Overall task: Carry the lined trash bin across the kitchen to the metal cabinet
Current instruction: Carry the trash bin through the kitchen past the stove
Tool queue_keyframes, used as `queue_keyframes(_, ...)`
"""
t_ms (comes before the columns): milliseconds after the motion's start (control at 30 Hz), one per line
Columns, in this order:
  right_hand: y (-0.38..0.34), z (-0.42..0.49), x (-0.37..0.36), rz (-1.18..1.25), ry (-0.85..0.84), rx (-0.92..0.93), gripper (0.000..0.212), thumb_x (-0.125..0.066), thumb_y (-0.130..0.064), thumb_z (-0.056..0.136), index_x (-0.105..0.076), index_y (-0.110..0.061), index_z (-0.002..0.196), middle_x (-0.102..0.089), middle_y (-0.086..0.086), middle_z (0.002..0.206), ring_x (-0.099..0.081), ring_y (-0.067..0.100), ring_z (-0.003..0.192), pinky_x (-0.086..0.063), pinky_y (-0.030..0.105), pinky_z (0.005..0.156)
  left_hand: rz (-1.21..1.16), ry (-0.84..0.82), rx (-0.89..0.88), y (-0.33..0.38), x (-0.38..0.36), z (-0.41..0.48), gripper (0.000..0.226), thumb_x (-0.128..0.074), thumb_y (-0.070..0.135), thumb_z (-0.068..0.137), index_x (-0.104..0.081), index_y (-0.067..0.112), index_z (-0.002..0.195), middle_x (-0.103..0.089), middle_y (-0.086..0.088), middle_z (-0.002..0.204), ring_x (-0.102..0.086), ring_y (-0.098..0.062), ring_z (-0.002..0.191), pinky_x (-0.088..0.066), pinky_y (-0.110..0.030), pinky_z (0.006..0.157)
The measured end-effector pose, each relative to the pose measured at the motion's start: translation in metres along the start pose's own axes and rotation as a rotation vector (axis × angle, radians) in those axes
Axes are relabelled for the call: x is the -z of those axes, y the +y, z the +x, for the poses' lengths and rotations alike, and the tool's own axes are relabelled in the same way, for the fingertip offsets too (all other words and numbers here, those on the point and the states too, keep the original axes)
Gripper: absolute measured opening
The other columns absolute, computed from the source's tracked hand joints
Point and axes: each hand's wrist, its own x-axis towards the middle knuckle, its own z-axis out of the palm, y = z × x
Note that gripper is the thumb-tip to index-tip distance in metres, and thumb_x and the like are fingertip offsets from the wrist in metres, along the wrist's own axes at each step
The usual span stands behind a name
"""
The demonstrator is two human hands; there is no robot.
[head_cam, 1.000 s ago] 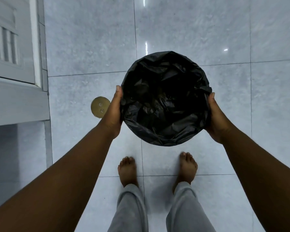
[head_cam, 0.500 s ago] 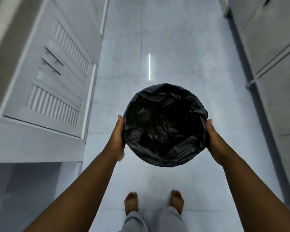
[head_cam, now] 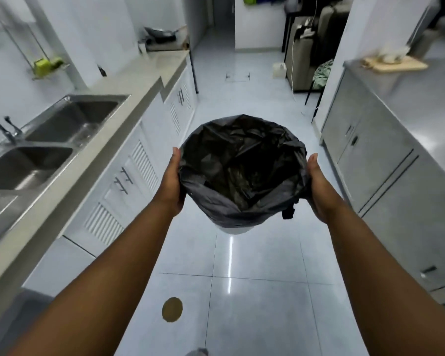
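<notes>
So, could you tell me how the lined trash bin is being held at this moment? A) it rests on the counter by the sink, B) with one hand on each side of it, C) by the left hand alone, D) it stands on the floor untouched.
B: the left hand and the right hand press against opposite sides of the lined trash bin, which hangs clear above the tiled floor.

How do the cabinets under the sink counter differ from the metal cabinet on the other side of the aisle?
The white cabinets run along the left, with slatted louvre panels and long bar handles; the metal cabinet on the right has flat, smooth doors with small handles. The white cabinets sit under a grey counter holding a double sink; the metal cabinet has a shiny steel top. Both stand on the tiled floor and line the aisle.
</notes>
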Motion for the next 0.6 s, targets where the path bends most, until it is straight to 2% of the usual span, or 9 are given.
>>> queue_keyframes(67,-0.015,0.017,0.001,0.017,0.041,0.055,0.090,-0.022,-0.082,0.086,-0.056,-0.024,0.146,-0.074,-0.006,0.122,-0.071,0.005,0.101,-0.053,0.026,0.085,0.001,0.002,-0.034,0.011,-0.007,0.017,0.061,-0.028,0.061,0.099,-0.059,0.026,0.139,-0.062,-0.004,0.142,-0.057,-0.023,0.132,-0.039,-0.044,0.114)
queue_keyframes(133,-0.023,0.038,0.002,0.028,0.092,0.100,0.082,-0.018,-0.075,0.095,-0.062,-0.020,0.138,-0.077,-0.011,0.093,-0.068,-0.002,0.069,-0.050,0.016,0.058,0.017,-0.015,-0.059,0.016,-0.009,0.037,0.062,-0.028,0.061,0.100,-0.056,0.024,0.141,-0.061,-0.005,0.144,-0.056,-0.023,0.133,-0.040,-0.044,0.113)
queue_keyframes(167,-0.026,0.049,0.003,0.034,0.100,0.104,0.081,-0.016,-0.072,0.097,-0.061,-0.019,0.139,-0.078,-0.010,0.094,-0.067,-0.003,0.066,-0.048,0.015,0.053,0.025,-0.018,-0.061,0.018,-0.008,0.048,0.063,-0.028,0.061,0.099,-0.056,0.023,0.141,-0.061,-0.005,0.144,-0.056,-0.023,0.133,-0.040,-0.044,0.113)
queue_keyframes(200,-0.031,0.061,0.003,0.050,0.092,0.101,0.081,-0.016,-0.073,0.097,-0.060,-0.021,0.142,-0.078,-0.007,0.106,-0.069,-0.002,0.074,-0.050,0.015,0.058,0.028,-0.017,-0.059,0.019,-0.007,0.063,0.064,-0.028,0.062,0.099,-0.058,0.024,0.139,-0.062,-0.005,0.143,-0.057,-0.022,0.132,-0.039,-0.044,0.114)
queue_keyframes(267,-0.037,0.085,0.002,0.102,0.064,0.078,0.082,-0.017,-0.076,0.094,-0.056,-0.026,0.146,-0.071,-0.003,0.131,-0.070,0.005,0.106,-0.054,0.025,0.085,0.014,-0.016,-0.051,0.019,-0.003,0.090,0.064,-0.029,0.065,0.097,-0.062,0.024,0.134,-0.066,-0.003,0.138,-0.060,-0.020,0.128,-0.040,-0.045,0.114)
queue_keyframes(333,-0.043,0.113,0.001,0.133,0.059,0.053,0.083,-0.018,-0.077,0.093,-0.054,-0.026,0.148,-0.066,-0.001,0.139,-0.063,0.013,0.123,-0.048,0.035,0.104,0.003,-0.014,-0.042,0.019,0.002,0.120,0.066,-0.029,0.065,0.097,-0.063,0.022,0.134,-0.068,-0.003,0.134,-0.063,-0.020,0.125,-0.042,-0.044,0.113)
queue_keyframes(500,-0.054,0.182,-0.012,0.143,0.107,0.020,0.077,-0.020,-0.076,0.094,-0.058,-0.030,0.142,-0.071,-0.006,0.131,-0.066,0.011,0.119,-0.048,0.037,0.108,-0.021,0.002,-0.007,0.028,0.022,0.193,0.069,-0.027,0.065,0.097,-0.058,0.020,0.140,-0.066,-0.006,0.138,-0.061,-0.021,0.127,-0.045,-0.042,0.109)
queue_keyframes(600,-0.059,0.221,-0.017,0.127,0.130,0.004,0.077,-0.022,-0.080,0.089,-0.062,-0.033,0.136,-0.073,-0.005,0.129,-0.065,0.015,0.123,-0.044,0.040,0.110,-0.022,-0.010,0.011,0.033,0.035,0.235,0.069,-0.026,0.066,0.097,-0.059,0.021,0.139,-0.067,-0.003,0.136,-0.063,-0.020,0.125,-0.046,-0.041,0.109)
